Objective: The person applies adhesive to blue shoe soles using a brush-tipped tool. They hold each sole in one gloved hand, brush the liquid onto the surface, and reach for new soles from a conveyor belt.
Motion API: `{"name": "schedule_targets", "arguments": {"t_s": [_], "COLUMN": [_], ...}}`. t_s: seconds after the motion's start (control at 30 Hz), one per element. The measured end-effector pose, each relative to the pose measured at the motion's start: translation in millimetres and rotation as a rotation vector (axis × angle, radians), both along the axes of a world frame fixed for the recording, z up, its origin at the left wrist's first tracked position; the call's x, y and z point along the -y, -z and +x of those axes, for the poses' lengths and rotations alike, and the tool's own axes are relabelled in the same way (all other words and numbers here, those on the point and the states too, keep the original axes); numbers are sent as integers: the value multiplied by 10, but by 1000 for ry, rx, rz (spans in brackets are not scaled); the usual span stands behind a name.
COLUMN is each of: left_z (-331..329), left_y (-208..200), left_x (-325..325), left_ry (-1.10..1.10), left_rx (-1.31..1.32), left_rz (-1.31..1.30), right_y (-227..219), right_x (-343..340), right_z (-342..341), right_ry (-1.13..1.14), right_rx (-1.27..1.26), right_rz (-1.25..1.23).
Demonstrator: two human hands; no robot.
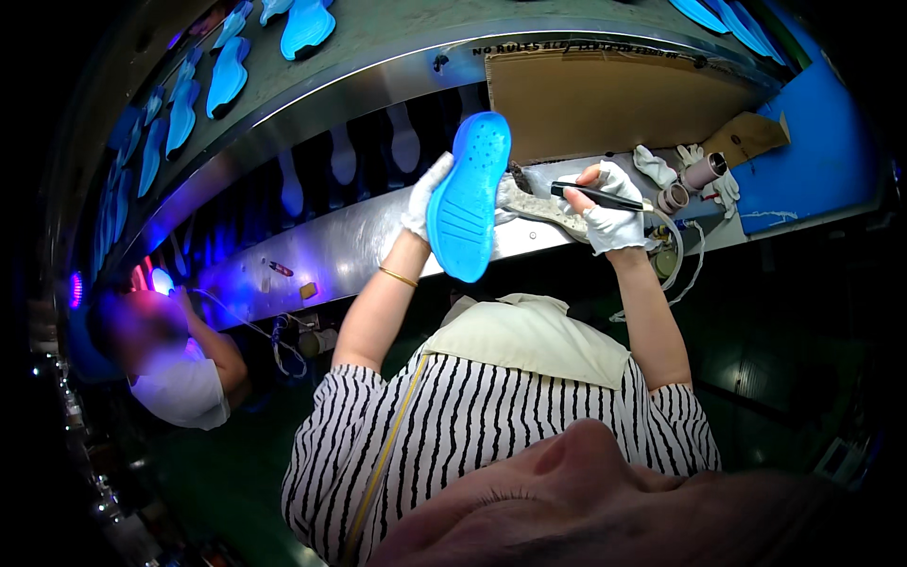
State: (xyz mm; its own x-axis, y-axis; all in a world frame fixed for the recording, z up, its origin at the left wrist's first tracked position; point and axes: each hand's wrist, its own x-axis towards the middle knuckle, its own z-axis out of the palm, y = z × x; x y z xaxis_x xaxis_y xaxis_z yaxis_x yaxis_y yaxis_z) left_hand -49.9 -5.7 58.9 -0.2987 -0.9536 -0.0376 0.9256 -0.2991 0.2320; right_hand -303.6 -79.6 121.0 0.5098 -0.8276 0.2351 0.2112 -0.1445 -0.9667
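A bright blue shoe sole (468,200) is held up in front of me, tilted, with small holes at its upper end and slanting grooves lower down. My left hand (427,197), in a white glove, grips it by its left edge; the fingers behind the sole are hidden. My right hand (612,206) wears a white glove with bare fingertips and is closed around a black pen-shaped tool (607,197). The tool points left toward the sole, apart from it. Between the two, a greyish, stained strip (543,206) rests on the metal ledge.
Blue soles (227,76) lie on a conveyor (397,36) beyond the metal ledge (331,236). A cardboard sheet (605,104) stands behind my right hand. Rightward are loose gloves (654,167), a pinkish container (704,172) and pale hoses (675,250). Another person (179,378) works at left.
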Motion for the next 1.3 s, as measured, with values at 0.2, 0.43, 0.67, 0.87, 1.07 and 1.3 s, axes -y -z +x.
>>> {"name": "schedule_targets", "arguments": {"t_s": [0.2,0.43,0.67,0.87,1.07,1.3], "left_z": [-580,-875,-814,-725,-616,-761], "left_y": [93,-31,-67,-86,-86,-337], "left_x": [-54,81,110,147,156,-103], "left_ry": [-101,-223,-302,-344,-388,-334], "left_rx": [-25,125,334,183,232,-50], "left_rz": [-100,-43,-40,-69,-125,-251], "right_y": [14,-100,-35,-13,-64,-134], "right_x": [160,-31,-156,-325,-436,-175], "right_z": [177,187,223,228,126,5], "right_ry": [176,-55,78,72,-98,-102], "right_rx": [30,-88,-22,-20,-136,-108], "right_rz": [-212,-400,-446,-439,-577,-330]}}
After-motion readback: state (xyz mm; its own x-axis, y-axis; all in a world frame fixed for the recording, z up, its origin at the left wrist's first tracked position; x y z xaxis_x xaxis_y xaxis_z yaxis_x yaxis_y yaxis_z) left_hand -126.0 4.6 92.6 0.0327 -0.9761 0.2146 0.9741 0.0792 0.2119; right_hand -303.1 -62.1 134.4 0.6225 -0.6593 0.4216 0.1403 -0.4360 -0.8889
